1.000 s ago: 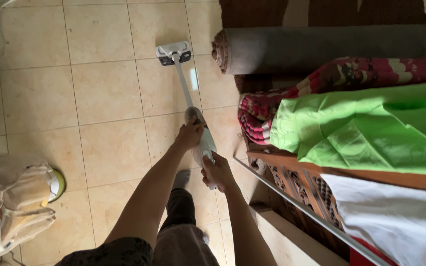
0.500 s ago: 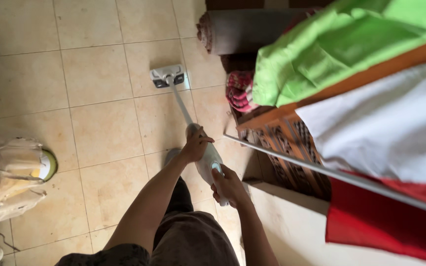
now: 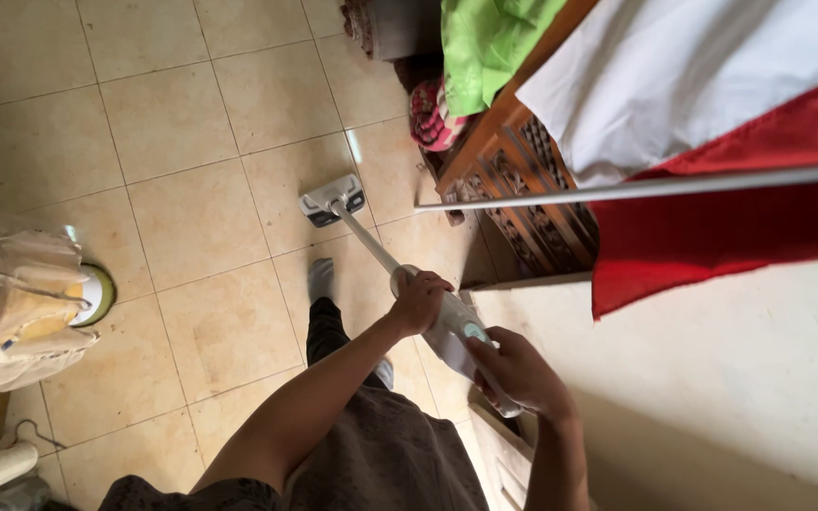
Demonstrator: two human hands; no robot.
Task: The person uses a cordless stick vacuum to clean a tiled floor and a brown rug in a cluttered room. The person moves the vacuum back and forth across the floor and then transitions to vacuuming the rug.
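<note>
You have a slim stick vacuum (image 3: 447, 326) in both hands, white and pale grey, with a small teal-lit disc on the upper side of its body. Its thin shaft slopes down and away from you to a flat grey and white floor head (image 3: 332, 200), which rests on the beige tiled floor (image 3: 191, 218) just short of a carved wooden cabinet (image 3: 523, 185).

Your left hand (image 3: 419, 301) is wrapped shut over the top of the body where the shaft enters it, knuckles up, forearm stretched long across your lap. Your right hand (image 3: 520, 372) sits lower and nearer to you, closed round the handle end; the fingers curl underneath, so how fully they meet is hard to judge from here.

One socked foot (image 3: 320, 276) stands on the tiles just behind the floor head. On the cabinet lie a green cloth (image 3: 489, 43) and a white cloth (image 3: 693, 66), with a red cloth (image 3: 740, 222) hanging off a grey metal rod (image 3: 636, 187). Well apart to your left sits a cream bag (image 3: 16, 308).
</note>
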